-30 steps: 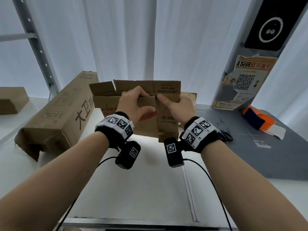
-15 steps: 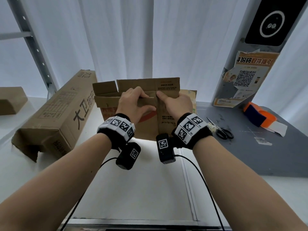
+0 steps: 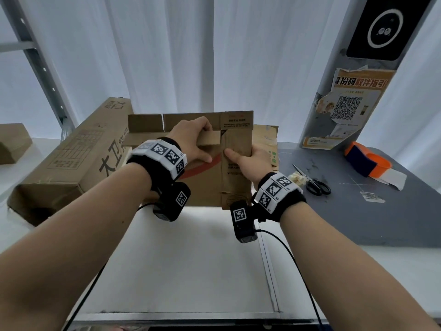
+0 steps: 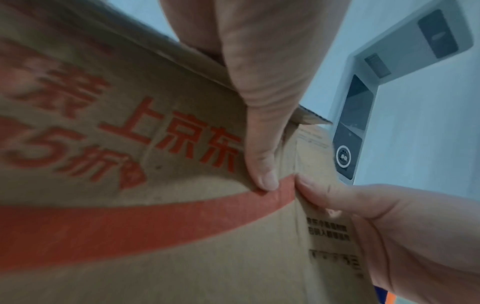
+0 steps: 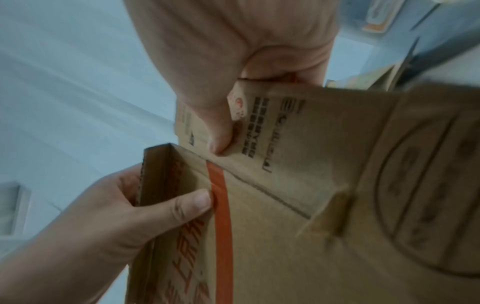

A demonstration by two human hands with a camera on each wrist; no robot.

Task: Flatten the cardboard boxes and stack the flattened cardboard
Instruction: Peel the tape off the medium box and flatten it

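A person stands at a white table and holds a partly collapsed cardboard box upright in the air, at about twelve o'clock from the chest and above the far half of the tabletop. The left hand grasps the box near its upper edge, fingers curled over a folded-down flap and thumb pressed on the printed front panel, right at a curved red band. The right hand grips the narrow side panel at three o'clock of the left one; its thumb lies along the vertical crease beside small black print, and its fingers wrap behind the cardboard. The two thumbs nearly meet at that crease. Behind the held box, at twelve o'clock, another flattened piece of cardboard leans upright. At ten o'clock a long brown carton lies on its side on the table, and a smaller box sits at nine o'clock by the frame's edge. At two o'clock a grey mat carries black-handled scissors and an orange and dark blue tape dispenser. A grey pillar with a QR-code poster rises at one o'clock.
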